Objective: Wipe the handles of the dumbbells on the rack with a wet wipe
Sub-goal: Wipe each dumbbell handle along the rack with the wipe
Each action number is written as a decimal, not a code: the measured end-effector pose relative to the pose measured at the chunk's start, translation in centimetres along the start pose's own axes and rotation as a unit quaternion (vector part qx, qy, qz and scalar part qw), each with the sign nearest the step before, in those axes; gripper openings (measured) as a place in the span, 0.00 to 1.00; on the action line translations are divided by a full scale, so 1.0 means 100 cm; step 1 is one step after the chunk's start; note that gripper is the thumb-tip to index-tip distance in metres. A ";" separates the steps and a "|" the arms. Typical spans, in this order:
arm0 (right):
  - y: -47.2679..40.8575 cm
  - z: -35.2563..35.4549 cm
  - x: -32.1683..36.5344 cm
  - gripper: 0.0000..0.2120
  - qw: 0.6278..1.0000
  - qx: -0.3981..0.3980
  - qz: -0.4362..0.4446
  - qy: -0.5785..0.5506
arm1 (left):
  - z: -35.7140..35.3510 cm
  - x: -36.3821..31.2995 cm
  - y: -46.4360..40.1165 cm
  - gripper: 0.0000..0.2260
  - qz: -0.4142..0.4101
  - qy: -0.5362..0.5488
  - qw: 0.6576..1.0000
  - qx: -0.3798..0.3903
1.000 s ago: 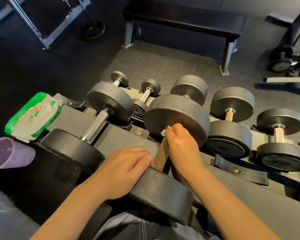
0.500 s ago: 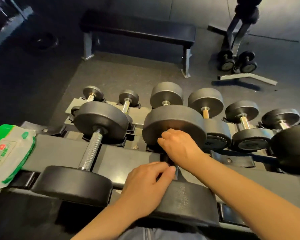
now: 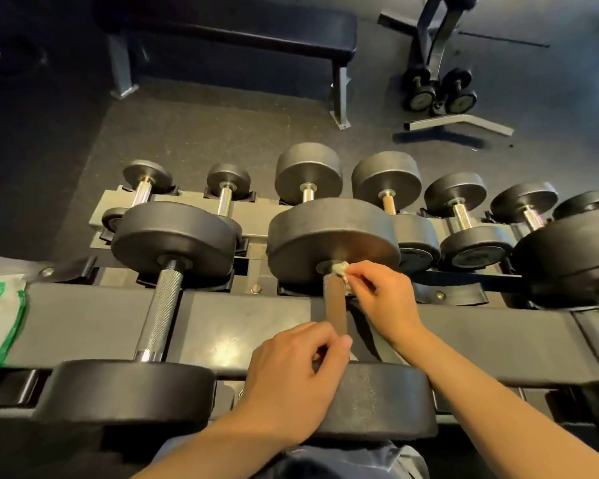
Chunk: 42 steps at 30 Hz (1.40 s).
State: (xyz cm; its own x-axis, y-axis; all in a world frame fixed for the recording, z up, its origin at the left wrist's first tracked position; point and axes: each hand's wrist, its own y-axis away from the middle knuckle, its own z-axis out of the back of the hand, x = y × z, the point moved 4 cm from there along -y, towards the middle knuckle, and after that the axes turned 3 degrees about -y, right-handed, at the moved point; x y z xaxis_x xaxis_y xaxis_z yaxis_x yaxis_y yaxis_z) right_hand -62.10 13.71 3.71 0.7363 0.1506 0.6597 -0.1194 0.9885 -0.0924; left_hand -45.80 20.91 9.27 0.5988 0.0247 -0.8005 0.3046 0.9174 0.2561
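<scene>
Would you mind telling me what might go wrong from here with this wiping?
The right hand pinches only a small wad of wet wipe against the far end of the handle, so it could slip out. The left hand rests on the near weight head and covers the handle's near end, which may go unwiped.

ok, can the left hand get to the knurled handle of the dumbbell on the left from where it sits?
Probably yes. The left hand rests on the near weight, and the knurled handle beside it lies bare with nothing between.
</scene>
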 end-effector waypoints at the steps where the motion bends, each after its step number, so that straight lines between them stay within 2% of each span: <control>1: -0.001 0.000 0.004 0.05 0.999 0.002 0.022 0.032 | 0.001 -0.001 0.000 0.16 0.004 0.001 1.000 0.000; 4: -0.007 -0.001 0.018 0.11 0.982 0.019 0.131 0.132 | 0.001 0.000 -0.001 0.15 0.015 0.014 1.000 -0.013; 7: -0.017 -0.007 0.040 0.02 0.939 0.075 0.203 0.266 | -0.001 0.001 0.000 0.17 0.021 0.026 0.999 -0.023; 8: -0.022 -0.011 0.050 0.04 0.920 0.109 0.219 0.308 | 0.000 0.001 0.000 0.17 0.021 0.034 0.999 -0.031; 10: -0.028 -0.025 0.073 0.03 0.854 0.223 0.254 0.395 | 0.001 0.003 -0.002 0.17 0.022 0.048 0.997 -0.049; 12: -0.028 -0.043 0.084 0.10 0.767 0.342 0.281 0.465 | -0.001 0.006 -0.002 0.19 0.032 0.062 0.996 -0.059; 14: -0.032 -0.058 0.090 0.14 0.707 0.398 0.279 0.514 | -0.002 0.007 -0.001 0.19 0.031 0.062 0.995 -0.065; 16: -0.034 -0.070 0.093 0.16 0.672 0.427 0.275 0.539 | -0.001 0.008 0.000 0.17 0.019 0.062 0.995 -0.071; 17: -0.034 -0.074 0.092 0.16 0.671 0.434 0.266 0.539 | -0.001 0.008 0.000 0.18 0.013 0.061 0.995 -0.074; 19: -0.033 -0.071 0.092 0.16 0.683 0.425 0.258 0.536 | -0.001 0.006 0.000 0.20 0.006 0.063 0.995 -0.077; 22: -0.030 -0.052 0.090 0.15 0.737 0.384 0.271 0.485 | -0.001 0.005 0.001 0.19 0.001 0.076 0.994 -0.083; 24: -0.028 -0.033 0.083 0.11 0.791 0.329 0.280 0.433 | 0.000 0.004 0.001 0.17 -0.003 0.074 0.994 -0.086; 26: -0.027 -0.017 0.069 0.06 0.864 0.222 0.268 0.363 | 0.000 0.004 0.001 0.15 -0.003 0.073 0.994 -0.084; 28: -0.019 -0.011 0.054 0.04 0.906 0.152 0.249 0.306 | 0.000 0.004 0.001 0.14 0.000 0.071 0.994 -0.080; 31: -0.010 -0.012 0.039 0.07 0.939 0.087 0.227 0.245 | 0.000 0.005 0.001 0.15 -0.001 0.075 0.994 -0.076; 33: -0.009 -0.008 0.029 0.05 0.969 0.042 0.174 0.170 | 0.000 0.005 0.000 0.17 0.006 0.077 0.994 -0.075; 35: -0.007 -0.003 0.016 0.09 0.991 -0.002 0.099 0.087 | 0.000 0.005 0.000 0.16 0.013 0.075 0.994 -0.081; 38: -0.002 0.000 0.007 0.05 0.998 -0.057 0.012 -0.016 | 0.002 0.004 0.000 0.17 0.018 0.061 0.994 -0.087; 42: 0.001 0.003 0.000 0.05 0.988 -0.074 -0.056 -0.121 | 0.003 0.002 0.001 0.19 0.031 0.061 0.994 -0.082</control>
State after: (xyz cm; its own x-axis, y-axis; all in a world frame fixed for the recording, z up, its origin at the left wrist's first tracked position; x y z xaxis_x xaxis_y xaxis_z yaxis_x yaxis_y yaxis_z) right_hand -62.32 13.84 3.94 0.5557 0.0503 0.8298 0.0661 0.9923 -0.1044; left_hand -45.45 20.89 9.25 0.5148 0.1214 -0.8487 0.1397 0.9648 0.2227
